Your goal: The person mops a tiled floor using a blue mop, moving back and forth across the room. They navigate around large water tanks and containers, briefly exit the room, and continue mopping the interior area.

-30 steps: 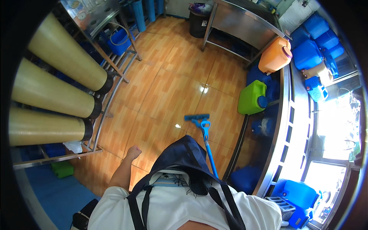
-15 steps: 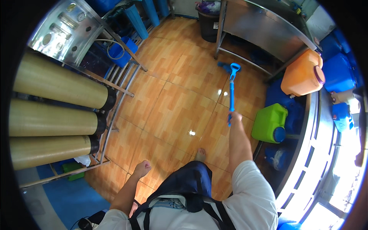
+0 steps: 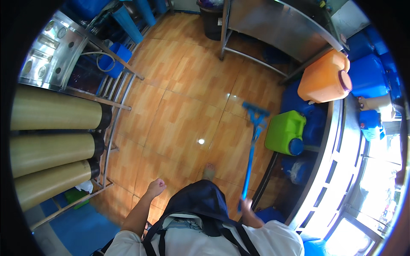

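My right hand (image 3: 249, 210), somewhat blurred, is wrapped round the near end of a long blue mop (image 3: 249, 164) at my right side. The pole slants forward from it. At its far end, a wide mop head (image 3: 256, 109) with a bracket rests on the wood-patterned tile floor (image 3: 188, 115), just left of a green jerrycan. To the left of my body, my left hand (image 3: 157, 187) is held in a loose fist above the floor, and nothing shows in it. One bare foot (image 3: 208, 171) stands ahead of my dark apron (image 3: 198, 198).
Tan cylindrical tanks (image 3: 55, 109) lie along a metal rack at the left. On the right are the green jerrycan (image 3: 284, 133), an orange jerrycan (image 3: 324, 77) and blue containers (image 3: 370, 77). A steel table (image 3: 277, 25) and a dark bin (image 3: 211, 23) stand at the back.
My right hand has drawn back toward my body with the mop. The mop head has come nearer, from by the steel table to beside the green jerrycan. My left hand stays closed.
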`<state>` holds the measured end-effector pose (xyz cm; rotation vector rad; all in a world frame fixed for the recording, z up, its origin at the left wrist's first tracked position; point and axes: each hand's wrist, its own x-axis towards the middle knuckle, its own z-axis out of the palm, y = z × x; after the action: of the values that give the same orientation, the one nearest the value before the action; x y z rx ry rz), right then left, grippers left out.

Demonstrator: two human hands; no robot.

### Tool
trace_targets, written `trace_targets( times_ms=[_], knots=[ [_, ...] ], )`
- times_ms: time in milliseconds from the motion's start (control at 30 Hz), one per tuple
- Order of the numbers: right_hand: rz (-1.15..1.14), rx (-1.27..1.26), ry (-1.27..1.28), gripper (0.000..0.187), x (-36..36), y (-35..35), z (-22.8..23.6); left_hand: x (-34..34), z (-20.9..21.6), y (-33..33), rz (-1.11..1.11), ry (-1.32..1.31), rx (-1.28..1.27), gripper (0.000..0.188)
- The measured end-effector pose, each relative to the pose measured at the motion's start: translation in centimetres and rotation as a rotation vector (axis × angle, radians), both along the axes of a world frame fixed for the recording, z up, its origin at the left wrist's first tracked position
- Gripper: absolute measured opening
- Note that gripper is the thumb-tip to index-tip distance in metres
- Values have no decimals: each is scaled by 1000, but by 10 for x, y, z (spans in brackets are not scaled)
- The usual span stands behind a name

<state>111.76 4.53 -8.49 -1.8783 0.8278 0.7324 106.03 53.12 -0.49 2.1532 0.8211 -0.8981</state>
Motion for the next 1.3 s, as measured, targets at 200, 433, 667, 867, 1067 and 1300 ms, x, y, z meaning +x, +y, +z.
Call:
trace_targets(
  times_ms=[200, 433, 667, 867, 1067, 1300],
  knots=[
    [-209, -89, 154, 25, -47, -1, 36, 34, 6, -14, -81, -89, -63, 30],
    [-202, -96, -239, 31, 227, 14, -36, 33, 6, -15, -57, -54, -35, 30],
    [134, -46, -45, 13, 386, 51, -14, -8, 5, 11, -35, -19, 23, 29],
    [504, -547, -164, 40, 166, 19, -14, -35, -4, 27, -137, -36, 6, 27],
    [401, -387, -115, 43, -191, -40, 55, -44, -11, 44, -171, -148, -44, 23],
    [226, -463, 252, 22, -405, -27, 145, -115, -20, 92, -128, -229, -97, 22]
  ],
)
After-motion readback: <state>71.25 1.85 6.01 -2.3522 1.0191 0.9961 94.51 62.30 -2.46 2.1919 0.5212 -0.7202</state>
